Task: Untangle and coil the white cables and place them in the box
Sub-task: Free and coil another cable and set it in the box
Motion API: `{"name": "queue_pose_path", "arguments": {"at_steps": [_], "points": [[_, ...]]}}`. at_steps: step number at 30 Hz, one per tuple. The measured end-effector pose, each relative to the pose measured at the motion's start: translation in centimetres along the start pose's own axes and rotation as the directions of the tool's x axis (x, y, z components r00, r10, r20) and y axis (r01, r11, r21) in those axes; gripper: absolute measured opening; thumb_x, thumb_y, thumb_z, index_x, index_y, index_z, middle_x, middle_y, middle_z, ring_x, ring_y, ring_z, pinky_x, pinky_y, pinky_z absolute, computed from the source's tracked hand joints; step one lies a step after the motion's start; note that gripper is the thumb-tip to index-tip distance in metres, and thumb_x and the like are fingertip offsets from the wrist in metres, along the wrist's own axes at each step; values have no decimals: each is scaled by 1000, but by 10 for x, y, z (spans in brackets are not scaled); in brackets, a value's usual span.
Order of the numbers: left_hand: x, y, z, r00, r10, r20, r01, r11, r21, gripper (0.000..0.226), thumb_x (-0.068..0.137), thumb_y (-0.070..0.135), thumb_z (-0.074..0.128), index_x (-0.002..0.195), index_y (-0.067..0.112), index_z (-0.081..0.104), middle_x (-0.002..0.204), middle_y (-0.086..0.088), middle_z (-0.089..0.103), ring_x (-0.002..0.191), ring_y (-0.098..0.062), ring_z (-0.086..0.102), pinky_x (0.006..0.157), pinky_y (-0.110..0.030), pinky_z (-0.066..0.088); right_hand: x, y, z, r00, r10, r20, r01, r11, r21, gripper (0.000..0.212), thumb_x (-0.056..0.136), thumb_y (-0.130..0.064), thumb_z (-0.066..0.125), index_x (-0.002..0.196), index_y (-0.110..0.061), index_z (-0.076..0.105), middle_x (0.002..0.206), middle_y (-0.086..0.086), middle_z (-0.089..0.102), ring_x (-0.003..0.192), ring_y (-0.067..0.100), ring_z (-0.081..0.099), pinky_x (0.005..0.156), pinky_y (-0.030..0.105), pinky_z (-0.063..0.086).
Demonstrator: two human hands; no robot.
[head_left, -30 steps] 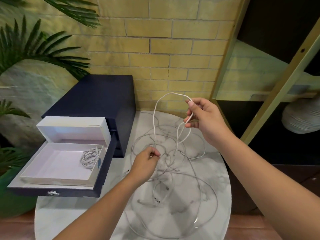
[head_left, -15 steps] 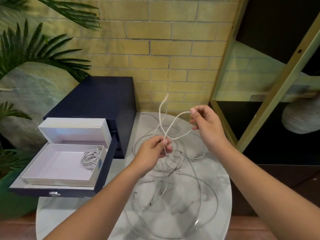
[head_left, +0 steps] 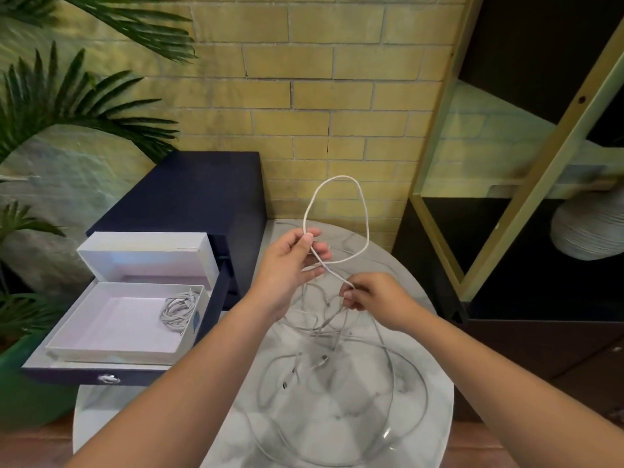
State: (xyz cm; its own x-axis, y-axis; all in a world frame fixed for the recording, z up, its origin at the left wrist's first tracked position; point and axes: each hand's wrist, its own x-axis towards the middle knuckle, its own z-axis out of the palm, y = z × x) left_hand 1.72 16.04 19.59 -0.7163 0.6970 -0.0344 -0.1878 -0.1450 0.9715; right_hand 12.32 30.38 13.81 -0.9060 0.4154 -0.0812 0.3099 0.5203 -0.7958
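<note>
Several white cables [head_left: 341,363] lie tangled on a round marble table [head_left: 435,410]. My left hand [head_left: 290,265] pinches one white cable between thumb and fingers, and a loop of it [head_left: 337,204] stands up above the hand. My right hand [head_left: 374,297], lower and to the right, pinches the same cable where it runs down into the tangle. An open white box [head_left: 111,336] sits in a pulled-out drawer at the left, with one coiled white cable [head_left: 179,309] inside near its right wall.
A dark blue drawer cabinet [head_left: 189,204] stands at the table's back left, its open drawer [head_left: 98,374] jutting toward me. Palm leaves [head_left: 67,106] hang at the left. A dark shelf unit with gold frame [head_left: 526,184] stands at the right, before a brick wall.
My left hand rose with the cable and a tall loop now stands above it. My right hand dropped down and nearer, gripping the cable lower.
</note>
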Motion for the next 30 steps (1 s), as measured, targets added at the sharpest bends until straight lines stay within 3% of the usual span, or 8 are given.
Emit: {"name": "queue_pose_path", "arguments": {"at_steps": [2,4,8,12,17,21,25,30], "points": [[1,-10,-7,1000,-23,-13,24,998,61,16,100,25,50,111,23,61,102,0,67,96,-9,66,85,-29,55,2,-3,-2,997,37,-66,-28,991,134,18,93,-1,55,86,-11,68,74,4,66,68,15,61,62,18,53],[0,-31,-17,996,-87,14,79,951,299,27,92,29,62,119,27,57,114,2,62,104,-9,60,83,-22,51,4,-6,-4,992,41,-124,-12,975,223,15,93,-1,56,89,-10,67,73,6,65,64,14,60,61,20,55],[-9,-90,-43,973,-204,104,32,571,820,42,81,31,75,119,20,60,118,2,59,103,-13,57,82,-21,47,6,-14,-7,989,17,-148,31,949,315,17,94,-1,55,90,-13,65,75,7,66,64,14,63,65,26,58],[-10,-109,-52,994,-92,60,-25,340,940,10,90,35,62,93,26,66,95,7,66,92,-15,61,81,-34,51,4,-16,-4,992,-10,-124,41,967,253,13,94,-4,55,95,-11,66,76,5,66,65,11,61,64,23,56],[-2,-101,-57,995,-65,82,-59,305,951,18,95,28,54,94,28,72,92,11,71,88,-11,62,76,-28,49,2,-9,-7,985,-82,-150,81,997,-12,17,97,-19,53,101,-15,68,71,-3,60,63,8,53,62,30,47],[4,-104,-65,994,-68,85,-79,82,993,26,98,26,43,101,30,68,106,10,69,96,-15,62,79,-29,44,0,-12,-14,965,-99,-244,95,995,-28,19,99,-17,48,100,-16,67,75,9,64,63,19,60,61,34,53],[-4,-114,-70,970,-237,61,-21,167,986,29,100,41,38,113,30,61,110,4,66,100,-18,60,82,-32,48,2,-17,-23,959,-51,-278,88,989,122,19,100,-15,48,104,-13,66,83,8,65,58,13,63,54,23,56],[-9,-116,-55,979,-70,192,-140,450,882,33,91,28,49,123,27,57,124,10,57,113,-10,52,98,-31,44,4,-23,-22,959,1,-282,66,971,230,19,99,-18,50,106,-11,65,73,3,58,56,12,64,54,26,57]]}}
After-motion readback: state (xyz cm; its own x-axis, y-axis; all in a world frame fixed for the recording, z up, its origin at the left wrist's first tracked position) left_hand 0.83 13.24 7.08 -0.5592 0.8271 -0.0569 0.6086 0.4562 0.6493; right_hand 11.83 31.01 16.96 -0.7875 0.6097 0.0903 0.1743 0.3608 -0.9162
